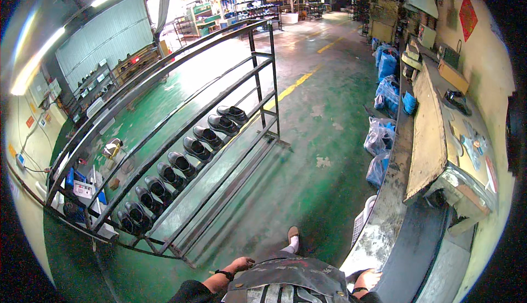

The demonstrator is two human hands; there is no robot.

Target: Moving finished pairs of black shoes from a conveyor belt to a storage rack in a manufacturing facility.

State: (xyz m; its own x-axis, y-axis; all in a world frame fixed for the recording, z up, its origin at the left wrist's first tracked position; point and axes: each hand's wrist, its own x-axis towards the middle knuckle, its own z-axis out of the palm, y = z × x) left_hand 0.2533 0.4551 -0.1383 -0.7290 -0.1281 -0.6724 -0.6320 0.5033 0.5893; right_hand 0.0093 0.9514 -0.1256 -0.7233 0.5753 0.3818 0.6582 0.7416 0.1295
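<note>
My left hand, with a dark band at the wrist, is held out beside my grey apron. Its fingers are foreshortened and I cannot make out anything in them. On the other side, my right hand is low by the near end of the worn workbench edge; its fingers are mostly hidden. Ahead to the left is a black metal rack. A row of several black shoes sits along one of its levels, far from both hands.
Blue and clear plastic bags line the floor along the bench on the right. A white basket stands beneath its edge. A black shoe rests on the bench top. A yellow line crosses the green floor; shelves stand far off.
</note>
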